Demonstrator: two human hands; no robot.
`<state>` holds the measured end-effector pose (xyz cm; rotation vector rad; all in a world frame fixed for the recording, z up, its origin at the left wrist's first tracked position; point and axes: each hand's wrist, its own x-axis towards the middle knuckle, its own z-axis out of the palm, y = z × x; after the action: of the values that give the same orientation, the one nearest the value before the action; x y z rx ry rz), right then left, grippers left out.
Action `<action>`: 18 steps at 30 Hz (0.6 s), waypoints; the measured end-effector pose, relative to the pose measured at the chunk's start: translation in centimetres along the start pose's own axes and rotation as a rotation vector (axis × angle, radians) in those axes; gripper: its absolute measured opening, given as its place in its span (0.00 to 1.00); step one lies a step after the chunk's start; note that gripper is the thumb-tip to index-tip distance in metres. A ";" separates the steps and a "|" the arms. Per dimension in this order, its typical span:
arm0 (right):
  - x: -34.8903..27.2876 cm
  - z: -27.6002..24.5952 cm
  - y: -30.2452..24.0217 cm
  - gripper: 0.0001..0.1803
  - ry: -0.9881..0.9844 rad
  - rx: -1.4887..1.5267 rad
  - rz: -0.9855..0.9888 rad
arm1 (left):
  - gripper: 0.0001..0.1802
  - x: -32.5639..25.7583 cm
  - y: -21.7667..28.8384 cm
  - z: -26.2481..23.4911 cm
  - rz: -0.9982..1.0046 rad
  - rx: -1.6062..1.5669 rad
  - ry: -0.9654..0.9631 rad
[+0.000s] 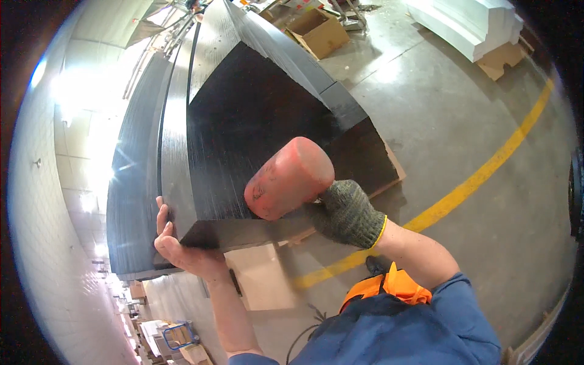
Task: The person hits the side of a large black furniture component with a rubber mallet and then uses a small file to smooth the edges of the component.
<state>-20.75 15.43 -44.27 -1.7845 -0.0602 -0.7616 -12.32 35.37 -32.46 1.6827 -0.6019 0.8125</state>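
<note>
My right hand (350, 216), in a dark grey-green knit glove with a yellow cuff edge, is closed on a mallet (289, 177) with a thick, scuffed red head. The glove and the head hide the handle. Behind the mallet, from this view, lies the dark face of a large black block-like stack of panels (255, 109); I cannot tell whether the head touches it. My bare left hand (188, 252) rests against the stack's near left corner, its fingers stretched up and slightly apart along the side.
A cardboard sheet (261, 277) lies below the stack's near edge. An open cardboard box (319, 33) stands at the far side, and white stacked pieces (465, 27) sit at the far right. A yellow line (468, 194) curves across the grey floor. A blue-framed cart (179, 334) shows at lower left.
</note>
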 end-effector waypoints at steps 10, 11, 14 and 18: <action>-1.3 -0.6 3.7 0.14 0.009 -0.055 0.128 | 0.22 -0.1 0.6 0.7 -0.213 -0.151 0.064; -1.4 -0.8 4.1 0.15 0.086 -0.053 0.138 | 0.22 0.0 0.6 0.5 -0.180 -0.097 0.059; -2.7 -0.4 7.0 0.16 0.124 -0.131 0.247 | 0.29 0.3 0.4 0.3 -0.310 -0.201 0.069; -3.8 0.3 6.7 0.12 0.106 -0.037 0.255 | 0.29 0.1 0.9 0.7 -0.346 -0.216 0.068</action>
<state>-20.88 14.53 -51.87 -1.7417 0.2492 -0.6745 -12.82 34.48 -31.94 1.4990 -0.3251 0.5329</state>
